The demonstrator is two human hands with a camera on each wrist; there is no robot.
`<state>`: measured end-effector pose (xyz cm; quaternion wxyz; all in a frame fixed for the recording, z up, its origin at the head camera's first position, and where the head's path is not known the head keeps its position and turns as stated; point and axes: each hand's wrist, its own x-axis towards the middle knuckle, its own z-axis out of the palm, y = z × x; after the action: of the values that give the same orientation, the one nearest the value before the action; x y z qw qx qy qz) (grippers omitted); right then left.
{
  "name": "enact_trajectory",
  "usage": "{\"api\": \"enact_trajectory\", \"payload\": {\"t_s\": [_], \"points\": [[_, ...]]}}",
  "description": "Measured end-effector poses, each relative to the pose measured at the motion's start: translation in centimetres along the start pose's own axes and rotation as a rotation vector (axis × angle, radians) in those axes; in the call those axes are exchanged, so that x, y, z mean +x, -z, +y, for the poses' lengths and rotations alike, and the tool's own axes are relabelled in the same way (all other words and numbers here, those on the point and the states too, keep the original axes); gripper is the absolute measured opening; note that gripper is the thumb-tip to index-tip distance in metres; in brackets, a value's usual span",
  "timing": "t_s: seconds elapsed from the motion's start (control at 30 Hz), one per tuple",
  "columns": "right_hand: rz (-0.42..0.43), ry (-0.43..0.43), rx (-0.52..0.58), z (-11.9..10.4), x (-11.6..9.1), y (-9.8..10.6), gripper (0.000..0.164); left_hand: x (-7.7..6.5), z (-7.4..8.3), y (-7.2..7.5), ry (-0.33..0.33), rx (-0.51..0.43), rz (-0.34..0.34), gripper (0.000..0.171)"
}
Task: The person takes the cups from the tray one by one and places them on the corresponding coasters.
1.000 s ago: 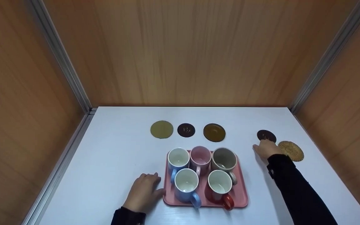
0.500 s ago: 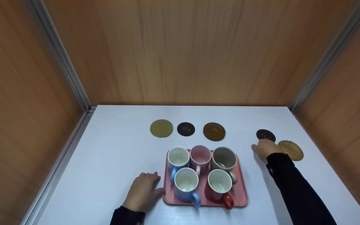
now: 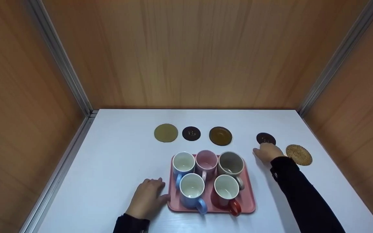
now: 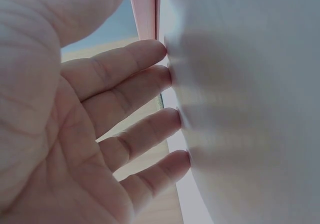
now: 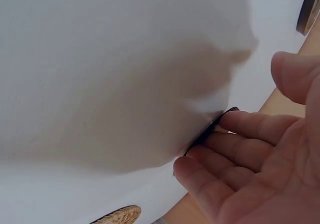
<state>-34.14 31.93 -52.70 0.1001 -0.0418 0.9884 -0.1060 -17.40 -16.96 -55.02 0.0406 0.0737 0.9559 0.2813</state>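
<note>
From where I watch, the left hand (image 3: 145, 199) is leftmost, fingers extended and spaced, fingertips on the white tabletop (image 3: 108, 155) and holding nothing; its thumb lies at the left edge of a pink rectangular tray (image 3: 249, 199), though I can't tell whether they touch. Beyond the tray I see a flat olive round disc (image 3: 166, 132). On the tray, left to right, stand two light-blue mugs (image 3: 184, 162) with white insides, one behind the other, then a pink mug (image 3: 206, 160), a red mug (image 3: 226, 188) with a white inside and, behind it, a taupe mug (image 3: 231, 164). Past them lie a small dark round disc (image 3: 191, 133) and a glossy brown round disc (image 3: 220, 136). Farther right, my right hand view shows fairly straight fingers of the right hand (image 3: 268, 153) resting on a thin blackish round coaster (image 3: 265, 138) on the tabletop, thumb held apart. Rightmost is a woven straw-coloured round mat (image 3: 299, 155).
</note>
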Motion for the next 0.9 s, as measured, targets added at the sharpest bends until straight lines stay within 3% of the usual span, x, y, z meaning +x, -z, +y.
{"api": "enact_trajectory", "payload": {"t_s": [0.27, 0.63, 0.9], "points": [[0.009, 0.011, 0.002, -1.2, -0.1, 0.1, 0.057, 0.1, 0.0, 0.0, 0.015, -0.003, -0.009, 0.055], [0.017, 0.018, -0.003, -1.2, 0.1, 0.1, 0.060, 0.5, 0.0, -0.1, 0.047, 0.001, -0.036, 0.055], [0.025, 0.021, 0.001, -1.2, 0.1, 0.0, 0.061, 0.4, -0.1, -0.1, 0.031, 0.003, -0.033, 0.052]]}}
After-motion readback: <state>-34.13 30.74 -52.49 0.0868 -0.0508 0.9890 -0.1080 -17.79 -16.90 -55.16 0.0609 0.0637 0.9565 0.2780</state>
